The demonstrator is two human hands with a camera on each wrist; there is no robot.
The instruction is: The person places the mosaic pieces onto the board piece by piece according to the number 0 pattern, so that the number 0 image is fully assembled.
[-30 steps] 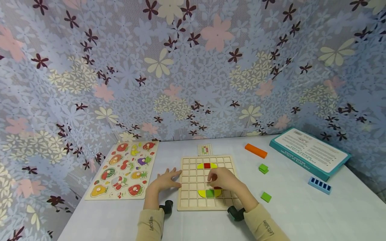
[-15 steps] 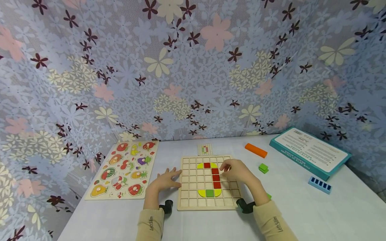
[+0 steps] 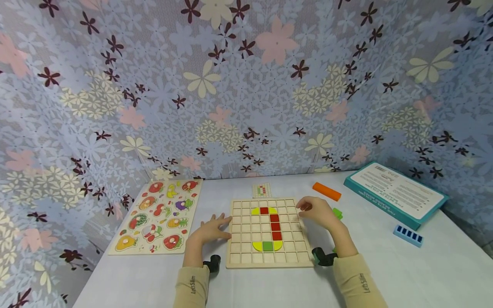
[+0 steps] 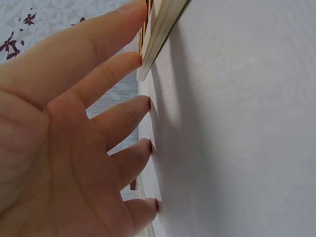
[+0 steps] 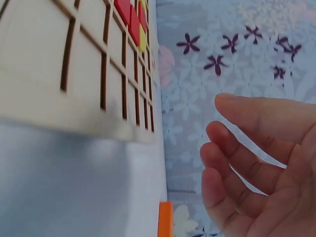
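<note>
Right hand (image 3: 319, 212) empty, fingers loosely curled, above right edge of wooden grid board (image 3: 246, 256). Green block (image 3: 338, 213) lies just right of it, nearer this hand. Left hand (image 3: 211, 229) flat, fingers spread, steadying board's left edge on surface (image 3: 404, 273).

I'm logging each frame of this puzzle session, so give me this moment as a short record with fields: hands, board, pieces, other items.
left hand: flat on the table, fingers straight, fingertips at the left edge of the grid board
right hand: in the air above the board's right edge, fingers relaxed, holding nothing
board pieces: red tiles in a column, yellow and green below
loose pieces: orange block, green tiles, blue piece
other: fruit puzzle left; teal box right
</note>
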